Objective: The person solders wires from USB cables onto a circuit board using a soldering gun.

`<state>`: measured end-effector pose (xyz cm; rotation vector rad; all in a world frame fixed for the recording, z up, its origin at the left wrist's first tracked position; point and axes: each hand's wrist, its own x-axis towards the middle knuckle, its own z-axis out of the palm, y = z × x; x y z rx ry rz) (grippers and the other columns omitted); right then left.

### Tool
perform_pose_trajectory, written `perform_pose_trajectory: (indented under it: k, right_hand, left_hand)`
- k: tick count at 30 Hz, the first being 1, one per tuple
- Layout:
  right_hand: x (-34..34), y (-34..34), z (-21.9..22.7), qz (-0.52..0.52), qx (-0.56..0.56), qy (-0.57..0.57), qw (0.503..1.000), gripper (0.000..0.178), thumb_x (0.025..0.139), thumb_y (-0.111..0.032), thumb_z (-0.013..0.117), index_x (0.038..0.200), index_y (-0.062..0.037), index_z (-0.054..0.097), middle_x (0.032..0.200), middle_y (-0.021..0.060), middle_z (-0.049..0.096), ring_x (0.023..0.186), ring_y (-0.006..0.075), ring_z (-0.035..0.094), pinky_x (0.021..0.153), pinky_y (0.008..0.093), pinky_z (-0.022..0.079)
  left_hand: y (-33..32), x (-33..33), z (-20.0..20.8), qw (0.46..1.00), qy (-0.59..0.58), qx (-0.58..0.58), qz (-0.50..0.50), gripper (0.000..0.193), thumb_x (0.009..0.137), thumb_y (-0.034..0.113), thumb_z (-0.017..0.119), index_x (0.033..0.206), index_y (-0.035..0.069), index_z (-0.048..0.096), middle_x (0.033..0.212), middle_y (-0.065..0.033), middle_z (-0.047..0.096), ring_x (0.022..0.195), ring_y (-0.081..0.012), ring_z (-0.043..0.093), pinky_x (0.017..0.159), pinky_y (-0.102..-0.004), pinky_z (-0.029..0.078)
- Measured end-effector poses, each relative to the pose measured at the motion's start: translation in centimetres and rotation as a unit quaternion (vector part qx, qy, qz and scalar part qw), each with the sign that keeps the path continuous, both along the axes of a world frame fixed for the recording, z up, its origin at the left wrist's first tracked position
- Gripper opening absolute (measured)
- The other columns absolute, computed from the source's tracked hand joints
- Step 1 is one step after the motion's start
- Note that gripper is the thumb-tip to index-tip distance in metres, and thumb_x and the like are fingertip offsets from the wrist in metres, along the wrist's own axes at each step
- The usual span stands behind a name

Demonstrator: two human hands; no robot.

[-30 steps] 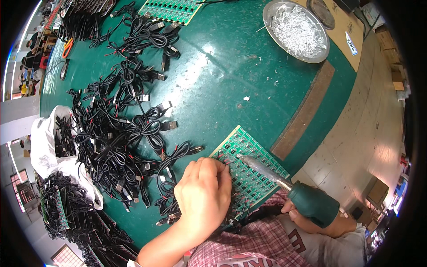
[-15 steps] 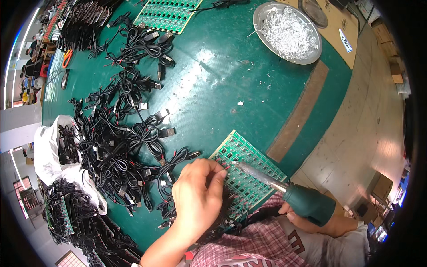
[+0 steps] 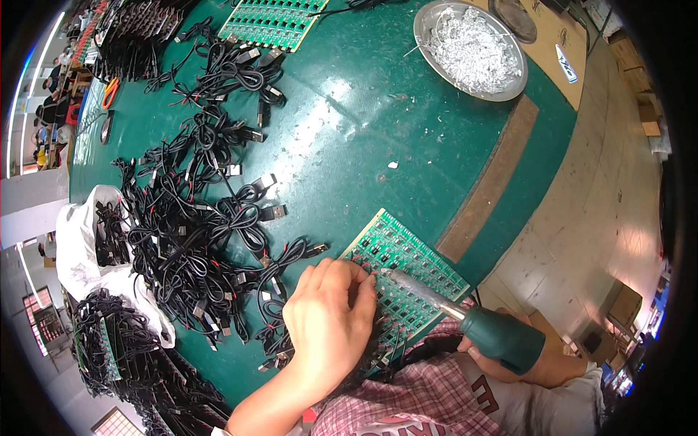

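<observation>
Left fingers (image 3: 364,294) pinch narrow over the circuit board (image 3: 407,251), can't tell on what, while right fingers (image 3: 475,354) hold the soldering iron (image 3: 498,336), black cables (image 3: 193,258) piled on the bench (image 3: 334,192).

Clock read from my left hand (image 3: 331,312). Open lane, one: green table (image 3: 378,138), 1 o'clock, past the board (image 3: 407,309), as far as the dish (image 3: 430,64). Obstacles, three: cable heap (image 3: 185,251), 9 to 11; cable plug (image 3: 317,249), 12, near my knuckles; soldering iron (image 3: 502,338), 2 to 3, in my right hand (image 3: 551,369), over the board.
</observation>
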<state>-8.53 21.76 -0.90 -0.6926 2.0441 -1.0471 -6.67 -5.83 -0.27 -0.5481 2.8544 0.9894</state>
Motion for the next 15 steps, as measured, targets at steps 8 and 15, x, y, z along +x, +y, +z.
perform_pose_trajectory:
  k: [8,15]
  right_hand:
    - [0.8,0.2,0.2,-0.015,0.052,-0.014,0.998,0.022,0.074,-0.016,0.071,0.096,-0.0117,0.070,0.088,0.0037,0.071,0.082,0.0221,0.067,0.068,0.0356,0.054]
    - [-0.2,-0.8,1.3,-0.036,0.069,-0.067,0.995,0.021,0.075,-0.017,0.073,0.096,-0.0156,0.072,0.090,-0.0007,0.072,0.081,0.0188,0.066,0.064,0.0339,0.052]
  left_hand:
    - [-0.1,0.1,-0.2,1.000,0.012,-0.008,-0.005,0.014,0.076,0.002,0.074,0.077,0.002,0.060,0.072,-0.0098,0.059,0.066,-0.0277,0.058,0.061,-0.0382,0.046]
    - [-0.2,0.0,-0.1,1.000,0.003,-0.012,-0.010,0.014,0.076,0.003,0.074,0.077,0.002,0.060,0.073,-0.0100,0.061,0.066,-0.0279,0.059,0.061,-0.0378,0.046]
